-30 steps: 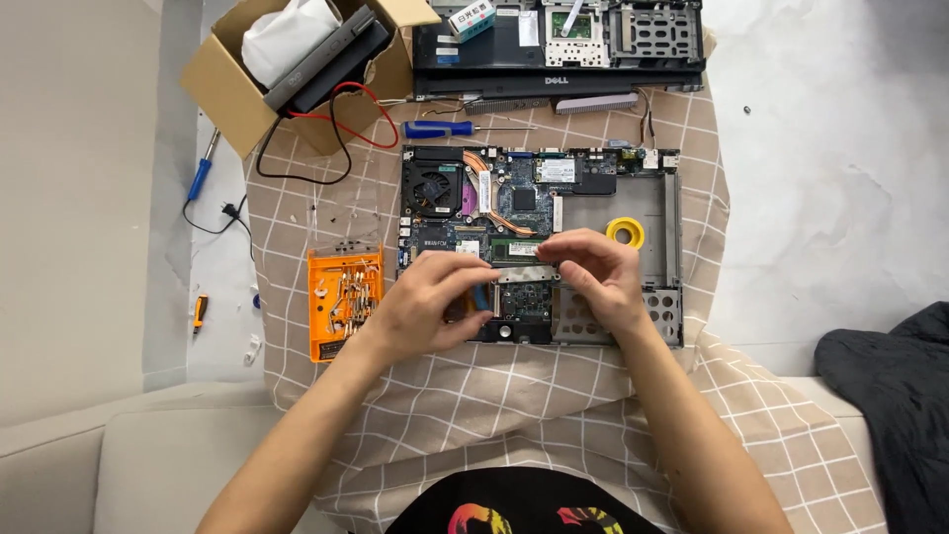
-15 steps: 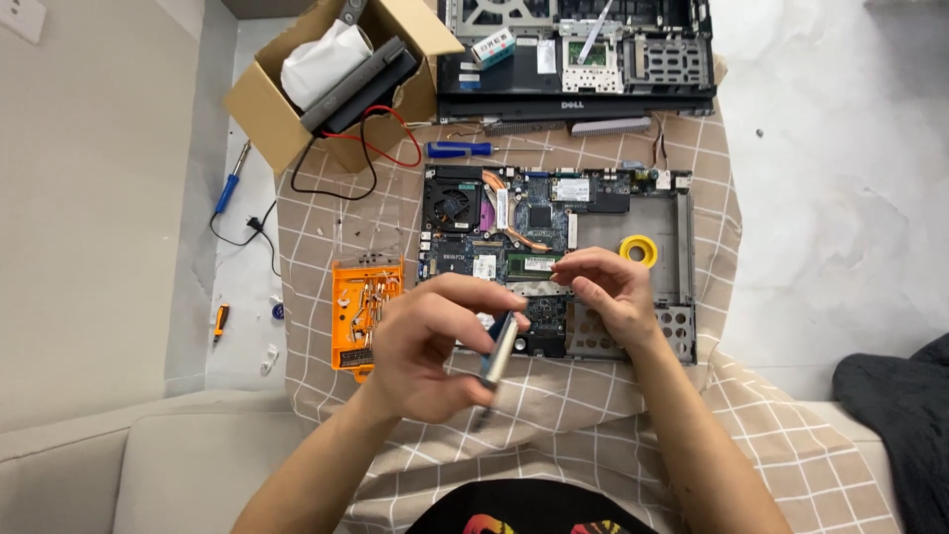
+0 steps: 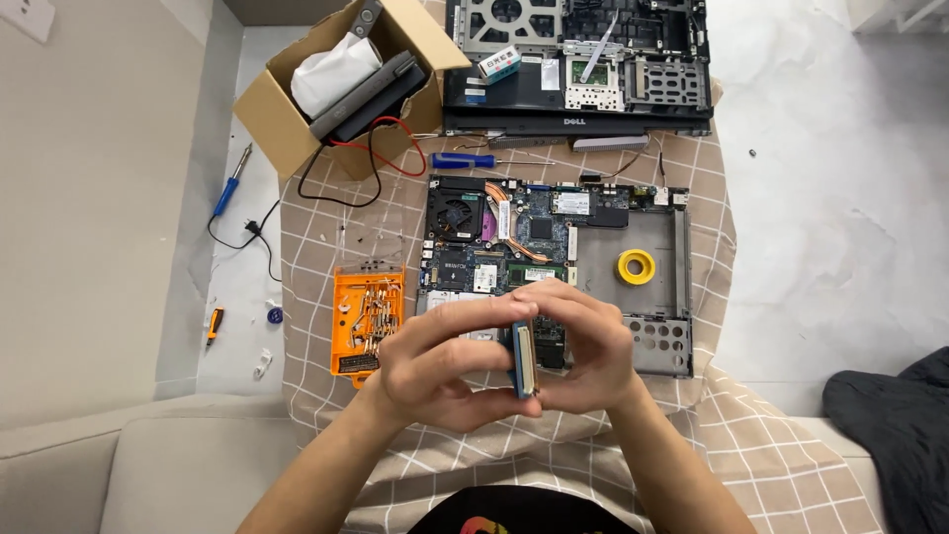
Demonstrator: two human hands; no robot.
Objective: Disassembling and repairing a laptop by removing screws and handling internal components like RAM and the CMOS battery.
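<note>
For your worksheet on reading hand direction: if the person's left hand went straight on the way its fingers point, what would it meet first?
The left hand points rightward at the thin blue-edged part it already pinches; just beyond lie the right hand fingers. Depth seems shared.

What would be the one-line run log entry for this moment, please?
left hand: grip on flat card | right hand: grip on same card | card: held edge-on above open laptop base | orange bit case: left of hands

A small flat rectangular component (image 3: 523,360), blue on its face with a pale, silvery edge strip, is held on edge, its thin side turned upward. It is pinched between the fingertips of both hands, raised above the near edge of the opened laptop base (image 3: 554,257).
</note>
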